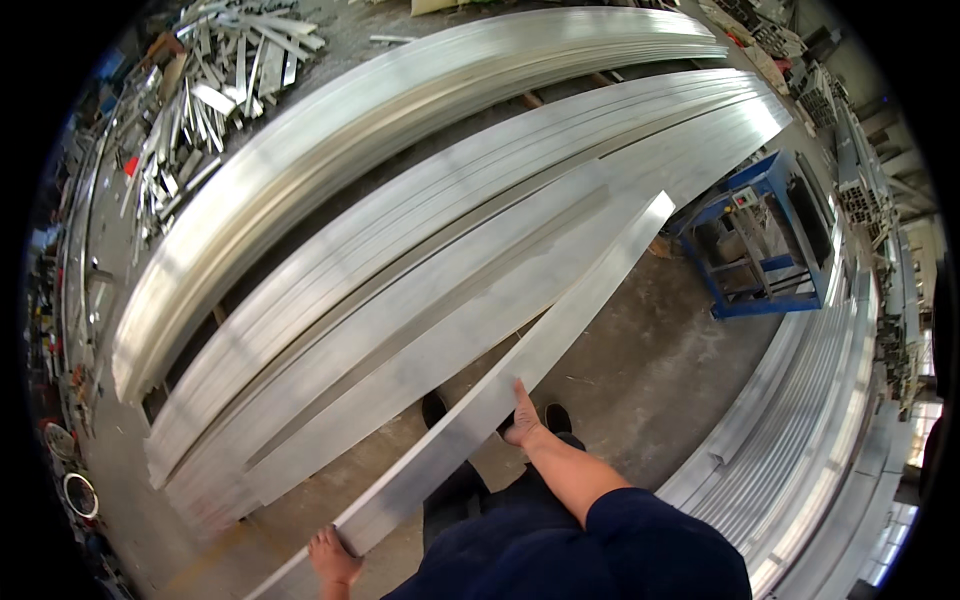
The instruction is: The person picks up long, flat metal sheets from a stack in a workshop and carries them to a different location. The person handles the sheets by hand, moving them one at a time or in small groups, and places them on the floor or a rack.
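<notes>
Bar (450, 443) is long, flat, silvery-grey w/ dull sheen, L hand (334, 562) & R hand (523, 422) clamped on it

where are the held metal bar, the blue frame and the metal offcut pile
Metal bar (450, 443), head view: its broad face
Blue frame (770, 305), head view: its bottom rail
Metal offcut pile (214, 99), head view: pale piece near its middle
</notes>
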### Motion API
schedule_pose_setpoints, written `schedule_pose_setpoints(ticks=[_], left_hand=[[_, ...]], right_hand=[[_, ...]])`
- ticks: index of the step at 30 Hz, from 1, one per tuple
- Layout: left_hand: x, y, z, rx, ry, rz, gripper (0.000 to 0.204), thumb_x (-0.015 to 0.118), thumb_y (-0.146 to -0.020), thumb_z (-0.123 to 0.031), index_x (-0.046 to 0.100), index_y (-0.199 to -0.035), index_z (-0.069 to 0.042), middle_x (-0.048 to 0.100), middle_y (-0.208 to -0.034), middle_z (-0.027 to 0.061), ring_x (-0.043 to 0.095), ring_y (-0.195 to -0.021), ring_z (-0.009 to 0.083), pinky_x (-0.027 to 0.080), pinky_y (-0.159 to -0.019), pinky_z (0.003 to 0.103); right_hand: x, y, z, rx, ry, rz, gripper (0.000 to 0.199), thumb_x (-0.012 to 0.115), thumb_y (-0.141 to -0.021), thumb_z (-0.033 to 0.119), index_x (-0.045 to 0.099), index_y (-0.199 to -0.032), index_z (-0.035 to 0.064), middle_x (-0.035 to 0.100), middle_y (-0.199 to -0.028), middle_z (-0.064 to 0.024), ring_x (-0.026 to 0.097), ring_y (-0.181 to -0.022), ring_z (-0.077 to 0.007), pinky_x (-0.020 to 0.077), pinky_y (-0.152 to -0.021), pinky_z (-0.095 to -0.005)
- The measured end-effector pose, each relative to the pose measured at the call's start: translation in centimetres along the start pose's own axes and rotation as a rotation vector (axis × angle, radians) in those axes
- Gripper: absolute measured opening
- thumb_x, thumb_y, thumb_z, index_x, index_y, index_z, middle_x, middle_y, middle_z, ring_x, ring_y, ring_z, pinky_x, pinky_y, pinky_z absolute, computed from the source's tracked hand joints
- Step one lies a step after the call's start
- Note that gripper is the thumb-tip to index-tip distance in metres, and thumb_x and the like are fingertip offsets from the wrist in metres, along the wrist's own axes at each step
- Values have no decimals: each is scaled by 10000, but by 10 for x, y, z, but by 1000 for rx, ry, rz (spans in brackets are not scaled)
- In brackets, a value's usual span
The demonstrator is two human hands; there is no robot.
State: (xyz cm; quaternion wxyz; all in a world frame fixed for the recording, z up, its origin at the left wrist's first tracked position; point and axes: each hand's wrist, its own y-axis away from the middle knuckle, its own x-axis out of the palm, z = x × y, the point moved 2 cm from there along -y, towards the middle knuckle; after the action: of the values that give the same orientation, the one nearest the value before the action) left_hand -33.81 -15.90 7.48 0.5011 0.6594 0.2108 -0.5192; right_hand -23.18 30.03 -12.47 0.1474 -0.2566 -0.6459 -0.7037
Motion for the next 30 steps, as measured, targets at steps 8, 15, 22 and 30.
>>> schedule_pose_setpoints(ticks=[8,15,22,30], left_hand=[[64,-186,88,45,-50,164,513,689,-713,-148,514,-1186,-56,568,-1191,125,524,-1147,325,404,-1019,450],[158,-277,107,-122,-169,239,503,592,-850,-108,448,-1330,-66,533,-1270,108,496,-1232,283,349,-1086,464],[157,-296,47,-24,132,176,759,655,-811,-175,317,-1478,-39,404,-1476,162,309,-1408,318,241,-1171,445],[164,-240,-46,80,285,229,558,725,-734,-185,540,-1219,20,576,-1197,254,536,-1142,404,435,-981,462]], right_hand=[[15,-42,-21,-7,1091,-405,797,547,-922,595,352,-1475,55,438,-1443,-166,436,-1292,-327,391,-1037,-486],[-65,65,38,-117,1629,-609,651,656,-898,461,514,-1341,5,600,-1245,-130,580,-1095,-253,500,-867,-392],[-133,166,9,-25,1472,-842,653,674,-861,484,571,-1274,-12,650,-1140,-138,617,-1003,-233,509,-830,-358],[-171,273,-25,-8,1324,-588,642,671,-856,521,619,-1233,3,686,-1076,-132,651,-965,-217,511,-856,-356]])
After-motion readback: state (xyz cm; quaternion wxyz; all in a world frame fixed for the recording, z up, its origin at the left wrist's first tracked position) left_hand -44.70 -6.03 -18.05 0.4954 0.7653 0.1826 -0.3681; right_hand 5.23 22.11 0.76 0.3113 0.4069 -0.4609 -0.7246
